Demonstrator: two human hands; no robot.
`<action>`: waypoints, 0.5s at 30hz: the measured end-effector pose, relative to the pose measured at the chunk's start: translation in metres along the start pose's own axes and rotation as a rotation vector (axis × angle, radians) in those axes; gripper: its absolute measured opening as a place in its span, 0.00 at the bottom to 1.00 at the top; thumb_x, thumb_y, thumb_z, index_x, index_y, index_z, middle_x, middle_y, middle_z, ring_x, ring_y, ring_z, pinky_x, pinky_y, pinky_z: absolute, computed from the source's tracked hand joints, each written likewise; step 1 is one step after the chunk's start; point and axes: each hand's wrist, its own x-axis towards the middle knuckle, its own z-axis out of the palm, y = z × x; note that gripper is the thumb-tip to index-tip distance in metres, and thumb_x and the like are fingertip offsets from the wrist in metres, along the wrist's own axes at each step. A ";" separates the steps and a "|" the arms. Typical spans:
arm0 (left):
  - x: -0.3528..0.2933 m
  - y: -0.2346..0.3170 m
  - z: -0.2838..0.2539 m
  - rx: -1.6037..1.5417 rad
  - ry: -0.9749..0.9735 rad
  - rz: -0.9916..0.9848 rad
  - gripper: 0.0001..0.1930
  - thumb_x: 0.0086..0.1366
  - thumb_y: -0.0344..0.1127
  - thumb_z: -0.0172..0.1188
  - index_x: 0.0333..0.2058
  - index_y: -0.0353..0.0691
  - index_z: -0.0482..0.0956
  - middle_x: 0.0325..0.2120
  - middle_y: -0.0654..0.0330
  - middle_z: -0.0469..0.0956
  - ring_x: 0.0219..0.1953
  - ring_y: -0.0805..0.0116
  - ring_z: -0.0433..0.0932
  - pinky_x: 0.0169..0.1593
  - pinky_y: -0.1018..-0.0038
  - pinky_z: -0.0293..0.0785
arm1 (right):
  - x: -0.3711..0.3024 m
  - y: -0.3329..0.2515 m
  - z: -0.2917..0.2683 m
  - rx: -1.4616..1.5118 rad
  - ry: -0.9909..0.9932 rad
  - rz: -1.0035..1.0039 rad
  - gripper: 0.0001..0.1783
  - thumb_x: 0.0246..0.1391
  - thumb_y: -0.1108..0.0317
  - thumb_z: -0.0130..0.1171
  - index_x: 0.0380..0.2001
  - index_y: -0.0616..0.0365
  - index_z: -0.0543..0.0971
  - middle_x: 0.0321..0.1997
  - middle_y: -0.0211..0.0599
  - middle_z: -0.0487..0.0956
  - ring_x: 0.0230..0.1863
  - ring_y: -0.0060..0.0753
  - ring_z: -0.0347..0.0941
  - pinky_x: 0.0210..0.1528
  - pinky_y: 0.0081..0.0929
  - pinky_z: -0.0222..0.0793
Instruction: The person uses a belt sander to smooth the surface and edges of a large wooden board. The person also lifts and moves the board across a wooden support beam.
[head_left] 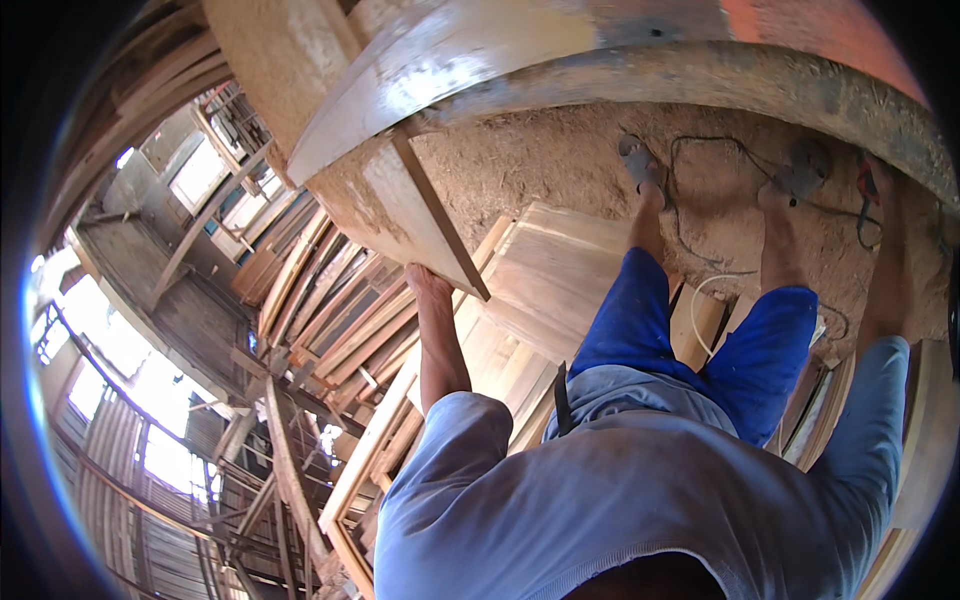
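Note:
My left hand (428, 280) is at the near end of a wide, dusty wooden board (385, 205), holding its lower edge. Some of its fingers are hidden by the board. The board's far part passes beneath a curved-looking metal-topped workbench (530, 45). On the far right, my right hand (880, 178) hangs low by the bench's edge, beside a red and black object (866, 182) with a dark cable. Its fingers are too dim and small to make out, so I cannot tell whether it grips that object.
Pale planed wooden panels (555, 262) lie left of my legs. Stacked planks (335, 290) fill the left side near timber posts. A dark cable (690, 137) trails over the dusty floor (560, 150) around my sandalled feet. More boards (930, 430) stand at the right.

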 end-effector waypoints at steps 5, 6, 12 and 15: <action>-0.013 0.004 0.015 -0.060 -0.065 -0.061 0.22 0.84 0.44 0.39 0.59 0.38 0.78 0.46 0.49 0.86 0.45 0.50 0.89 0.46 0.55 0.92 | -0.041 -0.059 0.002 0.830 -0.490 0.510 0.21 0.66 0.57 0.71 0.51 0.64 0.84 0.54 0.46 0.85 0.52 0.40 0.83 0.56 0.36 0.80; -0.014 0.005 0.018 -0.016 -0.011 -0.062 0.22 0.84 0.43 0.38 0.59 0.39 0.78 0.48 0.49 0.86 0.48 0.51 0.88 0.47 0.56 0.91 | -0.044 -0.068 0.002 0.844 -0.467 0.470 0.18 0.67 0.60 0.71 0.49 0.64 0.84 0.53 0.45 0.85 0.51 0.38 0.84 0.54 0.35 0.81; 0.002 0.003 -0.001 0.080 0.071 -0.041 0.21 0.83 0.43 0.41 0.62 0.40 0.76 0.56 0.54 0.83 0.54 0.53 0.85 0.52 0.56 0.87 | -0.070 -0.104 -0.007 0.104 0.057 -0.174 0.20 0.68 0.63 0.69 0.58 0.58 0.80 0.57 0.37 0.84 0.50 0.32 0.82 0.52 0.33 0.80; 0.029 -0.002 -0.019 0.103 0.025 -0.031 0.24 0.82 0.45 0.40 0.65 0.43 0.75 0.64 0.55 0.78 0.64 0.53 0.78 0.64 0.53 0.77 | -0.119 -0.139 -0.044 0.391 -0.003 -0.039 0.16 0.67 0.62 0.66 0.52 0.60 0.82 0.50 0.37 0.84 0.46 0.33 0.82 0.49 0.35 0.79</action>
